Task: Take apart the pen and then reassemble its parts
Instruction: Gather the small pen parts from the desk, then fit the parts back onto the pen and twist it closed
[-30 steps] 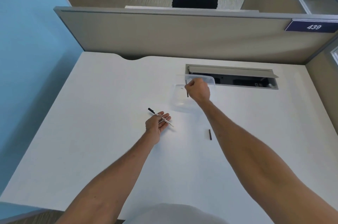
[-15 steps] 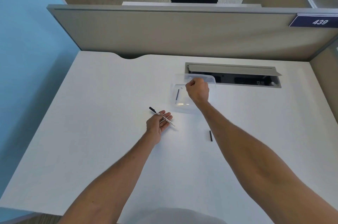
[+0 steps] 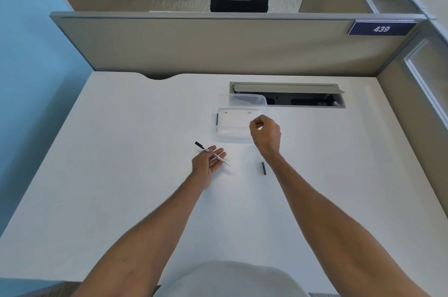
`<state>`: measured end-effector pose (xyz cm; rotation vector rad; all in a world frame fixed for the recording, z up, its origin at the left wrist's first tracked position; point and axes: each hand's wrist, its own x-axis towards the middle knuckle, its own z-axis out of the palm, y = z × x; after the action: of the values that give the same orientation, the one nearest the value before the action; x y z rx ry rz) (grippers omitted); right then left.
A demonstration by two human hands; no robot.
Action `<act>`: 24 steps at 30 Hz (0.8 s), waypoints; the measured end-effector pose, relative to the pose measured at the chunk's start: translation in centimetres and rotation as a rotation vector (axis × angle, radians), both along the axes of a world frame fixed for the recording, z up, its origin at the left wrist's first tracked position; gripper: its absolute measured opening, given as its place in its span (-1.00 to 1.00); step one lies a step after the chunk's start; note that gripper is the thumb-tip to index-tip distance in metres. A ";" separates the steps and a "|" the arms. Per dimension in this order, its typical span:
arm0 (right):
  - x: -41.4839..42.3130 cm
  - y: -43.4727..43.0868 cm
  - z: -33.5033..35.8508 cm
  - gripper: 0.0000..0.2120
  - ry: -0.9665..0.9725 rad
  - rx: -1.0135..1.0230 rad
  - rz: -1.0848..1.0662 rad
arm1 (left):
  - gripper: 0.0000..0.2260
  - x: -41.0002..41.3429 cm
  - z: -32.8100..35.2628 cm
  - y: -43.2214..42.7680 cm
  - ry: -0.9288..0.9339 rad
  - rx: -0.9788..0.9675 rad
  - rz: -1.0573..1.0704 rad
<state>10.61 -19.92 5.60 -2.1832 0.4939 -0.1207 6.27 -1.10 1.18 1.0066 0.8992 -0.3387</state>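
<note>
My left hand (image 3: 208,162) rests palm up on the white desk with a thin white pen body (image 3: 213,154) lying across its fingers, black end pointing far left. A short black pen part (image 3: 263,168) lies on the desk between my arms. A clear plastic container (image 3: 238,124) sits further back, and a dark slim pen part (image 3: 217,119) lies inside it against the left wall. My right hand (image 3: 265,133) hovers at the container's near right corner, fingers curled closed, nothing visible in them.
An open cable hatch (image 3: 288,95) is set into the desk behind the container. Grey partition panels (image 3: 218,47) close off the back and right side, and a blue wall (image 3: 31,54) stands at the left.
My right hand let a dark pen part drop into the clear container, then drew back toward me and to the right. The left hand and pen body stayed still.
</note>
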 end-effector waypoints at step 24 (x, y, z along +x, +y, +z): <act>-18.9 -9.6 -6.2 -0.75 0.254 -0.426 -0.041 | -0.65 -5.8 -0.5 -7.5 -0.003 0.040 -0.077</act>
<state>-8.25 -29.56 -0.61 -2.6231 0.7079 0.0353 0.49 -8.56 0.71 1.0799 0.8693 -0.3852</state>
